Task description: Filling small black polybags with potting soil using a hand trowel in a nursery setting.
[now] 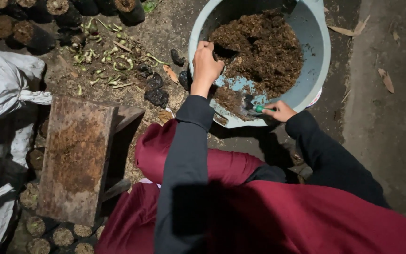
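My left arm reaches straight out ahead of me, dark sleeve down to the wrist, elbow nearly straight. My left hand (pixel 206 63) is turned back-up, fingers curled under in a loose fist, knuckles pointing away from me. My right arm comes in from the right, bent at the elbow, forearm angled up and inward, sleeved as well. My right hand (pixel 280 111) sits lower and nearer to me than the left, fingers folded shut in a grip, thumb on top.

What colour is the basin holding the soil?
Pale blue-grey basin, seen best in the head view.
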